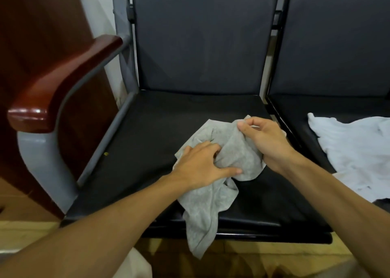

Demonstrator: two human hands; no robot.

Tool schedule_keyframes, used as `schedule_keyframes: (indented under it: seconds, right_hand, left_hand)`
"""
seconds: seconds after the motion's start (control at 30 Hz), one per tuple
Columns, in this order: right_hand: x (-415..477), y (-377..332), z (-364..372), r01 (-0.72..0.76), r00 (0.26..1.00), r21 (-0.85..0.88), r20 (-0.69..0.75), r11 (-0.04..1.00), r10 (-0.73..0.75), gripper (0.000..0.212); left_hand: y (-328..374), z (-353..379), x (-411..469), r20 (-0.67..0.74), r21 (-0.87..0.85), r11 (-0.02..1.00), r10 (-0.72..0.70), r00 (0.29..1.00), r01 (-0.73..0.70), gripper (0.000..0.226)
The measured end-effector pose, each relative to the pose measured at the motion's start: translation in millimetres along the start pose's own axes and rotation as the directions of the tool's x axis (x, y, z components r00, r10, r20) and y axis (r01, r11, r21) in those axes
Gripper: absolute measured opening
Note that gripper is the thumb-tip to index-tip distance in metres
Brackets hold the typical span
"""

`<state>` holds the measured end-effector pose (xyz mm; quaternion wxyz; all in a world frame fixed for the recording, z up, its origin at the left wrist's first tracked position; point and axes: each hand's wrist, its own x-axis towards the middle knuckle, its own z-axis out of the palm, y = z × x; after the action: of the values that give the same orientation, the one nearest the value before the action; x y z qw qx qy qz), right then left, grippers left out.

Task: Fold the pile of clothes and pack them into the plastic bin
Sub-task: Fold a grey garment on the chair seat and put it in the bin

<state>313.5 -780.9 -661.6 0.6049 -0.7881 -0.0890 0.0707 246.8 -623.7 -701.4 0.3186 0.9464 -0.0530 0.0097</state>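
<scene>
As viewed from head, noted grey garment (pixel 238 153) crumpled on black surface (pixel 147 155), tail hanging over front edge. Recorded left grip (pixel 200 166) clenching its folds, right grip (pixel 266 138) pinching upper edge.

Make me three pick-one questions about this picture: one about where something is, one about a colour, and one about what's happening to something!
1. Where is the white cloth garment?
A. On the right-hand black padded seat
B. On the floor
C. In a drawer

2. What colour is the shiny wooden armrest?
A. Green
B. Reddish-brown
C. White

3. How is the grey cloth garment?
A. Folded flat
B. Packed in a bin
C. Crumpled and held

Answers:
1 A, it spreads over that seat.
2 B, its polished top shows that colour.
3 C, the left hand and right hand both hold its bunched folds.
</scene>
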Motion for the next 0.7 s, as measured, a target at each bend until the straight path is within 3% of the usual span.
schedule_keyframes:
  seconds: [0.07, 0.17, 0.23, 0.37, 0.43, 0.53, 0.57, 0.63, 0.7]
  right_hand:
    - [0.1, -6.5, 4.2, -0.069, 0.997, 0.093, 0.050, 0.993, 0.065, 0.016]
    - [-1.9, -15.2, 10.6, -0.191, 0.967, 0.277, 0.218, 0.942, 0.132, 0.019]
    - [-0.7, -15.7, 14.4, -0.237, 0.947, 0.365, 0.293, 0.900, 0.131, 0.025]
    - [2.1, -14.8, 18.9, -0.215, 0.956, 0.357, 0.266, 0.909, 0.122, 0.025]
    - [2.1, -9.9, 20.1, -0.217, 0.957, 0.253, 0.243, 0.943, 0.155, 0.021]
    - [0.9, -1.5, 25.3, -0.110, 0.949, -0.128, 0.282, 0.986, 0.143, 0.020]
    - [-0.4, 1.9, 26.9, -0.011, 0.941, -0.294, 0.320, 0.956, 0.110, 0.021]
    - [-4.2, 10.6, 29.3, 0.237, 0.894, -0.587, 0.443, 0.774, 0.062, 0.026]
    - [-9.7, 23.4, 31.7, 0.392, 0.805, -0.684, 0.579, 0.615, 0.131, 0.033]
  left_hand:
    - [7.4, 3.6, 2.0, -0.071, -0.006, 1.000, 0.020, 0.997, -0.020, 0.041]
    - [15.7, 2.6, 0.9, -0.126, -0.254, 0.967, -0.029, 0.992, -0.004, 0.055]
    - [14.6, -5.1, -1.2, -0.110, -0.414, 0.909, -0.098, 0.989, 0.044, 0.039]
    - [-3.3, -26.2, -9.2, -0.104, -0.610, 0.783, -0.229, 0.968, 0.120, 0.017]
    - [-12.8, -37.0, -13.7, -0.086, -0.705, 0.688, -0.320, 0.943, 0.170, 0.016]
    - [-25.5, -53.7, -21.1, -0.018, -0.839, 0.500, -0.420, 0.907, 0.215, 0.020]
    - [-29.4, -59.0, -23.2, 0.005, -0.873, 0.436, -0.436, 0.900, 0.217, 0.022]
    - [-36.2, -68.5, -27.6, 0.049, -0.918, 0.331, -0.455, 0.889, 0.219, 0.026]
    - [-39.5, -76.5, -33.8, 0.085, -0.945, 0.242, -0.462, 0.883, 0.217, 0.030]
